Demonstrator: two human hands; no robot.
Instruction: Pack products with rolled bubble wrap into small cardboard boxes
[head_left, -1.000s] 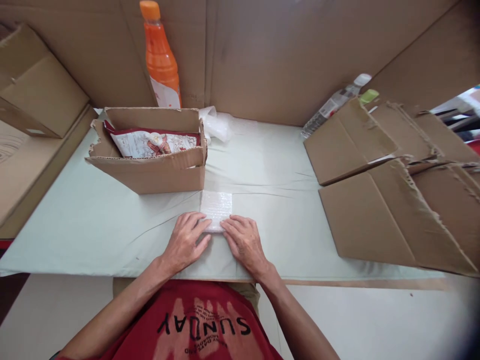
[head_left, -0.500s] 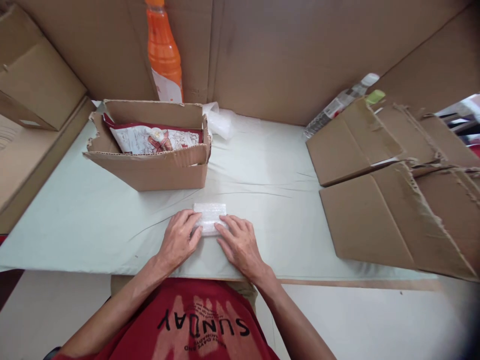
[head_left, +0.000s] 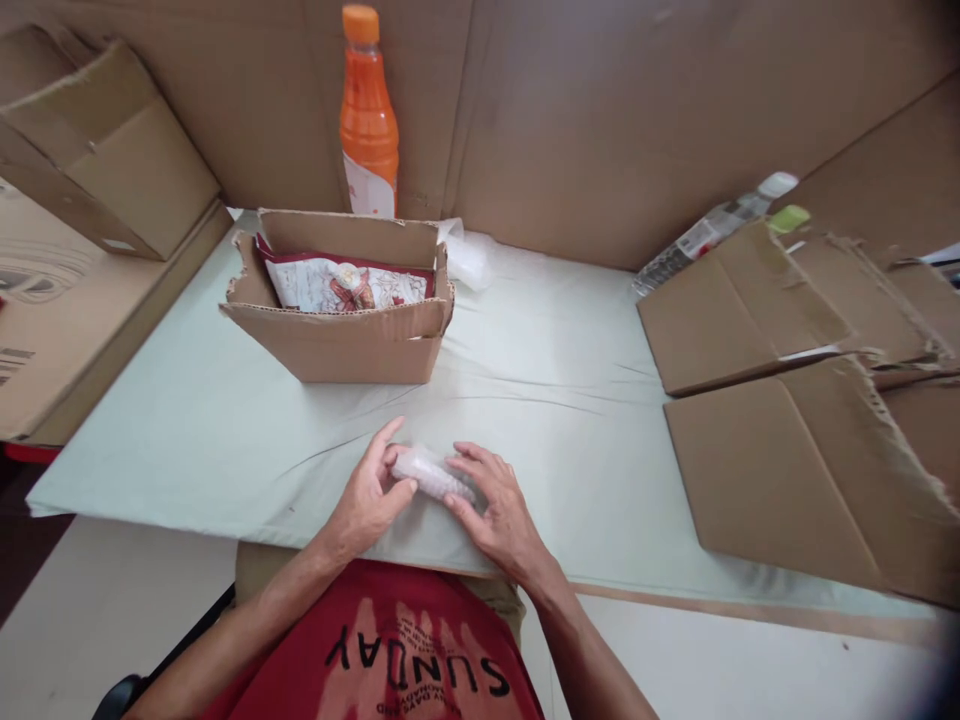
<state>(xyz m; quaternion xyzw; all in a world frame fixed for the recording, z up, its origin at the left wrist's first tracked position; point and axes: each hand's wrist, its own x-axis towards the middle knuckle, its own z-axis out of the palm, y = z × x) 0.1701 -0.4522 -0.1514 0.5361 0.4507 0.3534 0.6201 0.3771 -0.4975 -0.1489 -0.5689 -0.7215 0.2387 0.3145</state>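
A small roll of white bubble wrap (head_left: 429,472) lies between my two hands near the front edge of the pale green table (head_left: 225,440). My left hand (head_left: 371,490) pinches its left end with thumb and fingers. On the roll's right side, my right hand (head_left: 495,500) curls its fingers over and around the wrap. What is inside the wrap is hidden. Behind my hands stands an open cardboard box (head_left: 337,340) that holds a red and white printed packet (head_left: 345,285).
An orange bottle (head_left: 367,115) stands behind the box against a cardboard wall. Crumpled clear plastic (head_left: 466,262) lies at the box's right. Flattened cardboard sheets (head_left: 795,450) cover the right side, with a clear bottle (head_left: 709,235) behind them. More cardboard boxes (head_left: 112,160) sit at left.
The flat bubble wrap pad has been rolled toward me into a small bundle. Both hands went from pressing it flat to gripping its ends. The camera shifted left.
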